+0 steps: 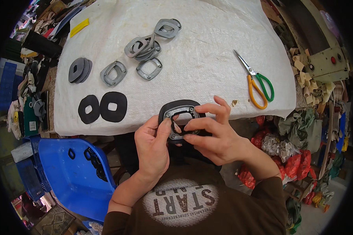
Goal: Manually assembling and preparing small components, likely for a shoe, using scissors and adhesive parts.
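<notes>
Just off the table's near edge, my left hand [153, 144] grips a squarish grey metal frame [181, 105] with a black pad behind it, thumb pressed on its face. The fingers of my right hand [219, 137] close around the frame's right side, at the edge of its central opening; fingertips partly hide what they pinch there. On the table to the left lie two black pads with square holes, a left one [89, 109] and a right one [113, 106]. Beyond them sit loose metal frames, one [113, 73] beside another [149, 69], and a small pile [142, 46].
A stack of grey pads [80, 70] sits at the table's left, near a yellow strip [79, 28]. Scissors [255, 82] with orange and green handles lie open at right. A blue basin [72, 176] holding black rings stands at lower left. Red bags [298, 162] crowd the right.
</notes>
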A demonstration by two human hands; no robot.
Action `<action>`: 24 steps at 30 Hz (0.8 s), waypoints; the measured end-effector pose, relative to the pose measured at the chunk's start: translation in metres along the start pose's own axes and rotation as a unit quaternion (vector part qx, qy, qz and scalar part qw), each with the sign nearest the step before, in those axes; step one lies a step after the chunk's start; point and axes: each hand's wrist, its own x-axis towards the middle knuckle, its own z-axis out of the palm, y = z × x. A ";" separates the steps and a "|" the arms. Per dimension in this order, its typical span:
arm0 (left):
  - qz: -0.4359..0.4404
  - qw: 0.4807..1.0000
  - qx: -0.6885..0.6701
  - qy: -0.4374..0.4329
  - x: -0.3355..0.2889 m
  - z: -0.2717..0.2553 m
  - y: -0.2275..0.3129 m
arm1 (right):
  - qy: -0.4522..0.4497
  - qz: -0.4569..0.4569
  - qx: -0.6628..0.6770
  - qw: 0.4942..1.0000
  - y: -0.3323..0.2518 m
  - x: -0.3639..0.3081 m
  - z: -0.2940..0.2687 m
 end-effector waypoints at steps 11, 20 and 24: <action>0.096 0.989 0.110 0.016 -0.003 0.006 0.001 | 0.195 0.283 0.302 0.889 -0.009 0.004 0.034; 0.149 0.975 0.162 0.016 0.000 0.004 -0.004 | 0.191 0.301 0.296 0.886 -0.021 0.007 0.038; 0.157 0.966 0.197 0.059 0.001 0.006 0.001 | 0.175 0.290 0.415 0.844 -0.017 0.006 0.035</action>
